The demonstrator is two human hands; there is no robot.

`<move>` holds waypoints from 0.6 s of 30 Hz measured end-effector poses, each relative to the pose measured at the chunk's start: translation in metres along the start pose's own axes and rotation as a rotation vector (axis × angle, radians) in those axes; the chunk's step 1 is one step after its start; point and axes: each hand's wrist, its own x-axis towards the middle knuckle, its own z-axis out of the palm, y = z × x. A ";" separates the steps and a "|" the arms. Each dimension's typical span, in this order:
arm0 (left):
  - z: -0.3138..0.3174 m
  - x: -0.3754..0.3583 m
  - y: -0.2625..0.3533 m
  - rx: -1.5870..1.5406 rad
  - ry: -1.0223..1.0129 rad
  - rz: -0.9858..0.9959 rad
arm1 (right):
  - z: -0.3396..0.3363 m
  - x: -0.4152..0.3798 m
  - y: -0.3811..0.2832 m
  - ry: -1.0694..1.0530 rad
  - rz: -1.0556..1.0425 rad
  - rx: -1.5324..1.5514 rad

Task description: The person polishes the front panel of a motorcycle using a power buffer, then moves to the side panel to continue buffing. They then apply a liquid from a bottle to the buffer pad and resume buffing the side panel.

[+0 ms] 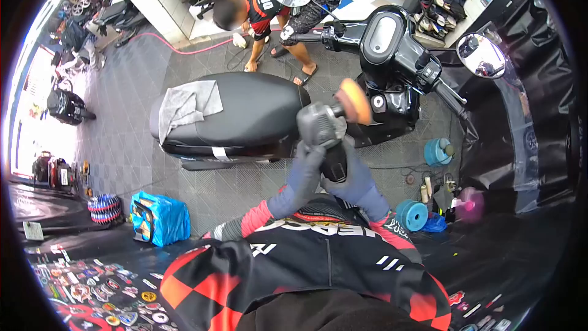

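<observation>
A black and grey cordless polisher (321, 125) is held up in front of my chest, its orange foam pad (356, 102) tilted to the upper right and blurred. My left hand (304, 168), in a grey glove, closes on the left side of the tool below its head. Around the right side of its handle wraps my right hand (356, 175), gloved as well. Beyond the tool stands a black scooter, with its long seat (257, 107) on the left and its handlebar cover (383, 34) at the upper right. A grey cloth (190, 107) lies over the seat's rear.
Across the scooter a person (269, 0) bends down, one hand near the floor. Blue round containers (411, 215) and small bottles sit at right. A blue bag (160, 217) stands at left. Black sheeting (520, 129) hangs at right, and a pink hose (153, 35) crosses the floor.
</observation>
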 end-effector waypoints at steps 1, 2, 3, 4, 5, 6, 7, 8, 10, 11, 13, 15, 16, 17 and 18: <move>0.007 0.000 0.000 -0.003 0.015 0.003 | -0.009 -0.001 0.009 -0.015 0.000 0.003; 0.018 -0.001 0.009 0.335 -0.079 -0.021 | -0.021 -0.003 0.019 -0.037 0.041 0.190; 0.032 -0.002 0.017 0.670 -0.173 -0.050 | -0.034 -0.004 0.030 -0.060 0.087 0.375; 0.051 0.002 0.028 0.823 -0.229 0.051 | -0.047 -0.005 0.042 -0.121 0.123 0.527; 0.053 0.013 0.022 0.811 -0.215 0.050 | -0.061 -0.003 0.050 -0.137 0.130 0.519; 0.053 0.023 0.012 0.878 -0.290 0.114 | -0.074 -0.004 0.057 -0.171 0.166 0.674; 0.054 0.032 0.000 0.943 -0.363 0.178 | -0.086 -0.005 0.063 -0.203 0.206 0.829; 0.056 0.042 -0.011 0.953 -0.457 0.246 | -0.093 -0.006 0.069 -0.218 0.219 0.823; 0.068 0.052 -0.024 0.864 -0.524 -0.048 | -0.102 -0.006 0.082 -0.278 0.263 1.171; 0.076 0.056 -0.027 0.768 -0.598 -0.336 | -0.105 -0.007 0.091 -0.280 0.267 1.170; 0.091 0.059 -0.042 0.568 -0.575 -0.314 | -0.109 -0.010 0.104 -0.326 0.358 1.511; 0.097 0.075 -0.049 0.446 -0.648 -0.308 | -0.117 -0.010 0.103 -0.339 0.338 1.554; 0.106 0.081 -0.040 0.442 -0.620 -0.391 | -0.117 -0.008 0.094 -0.293 0.368 1.738; 0.108 0.088 -0.045 0.434 -0.636 -0.400 | -0.118 -0.005 0.089 -0.240 0.390 1.920; 0.107 0.096 -0.053 0.395 -0.602 -0.346 | -0.119 0.004 0.091 -0.239 0.344 1.881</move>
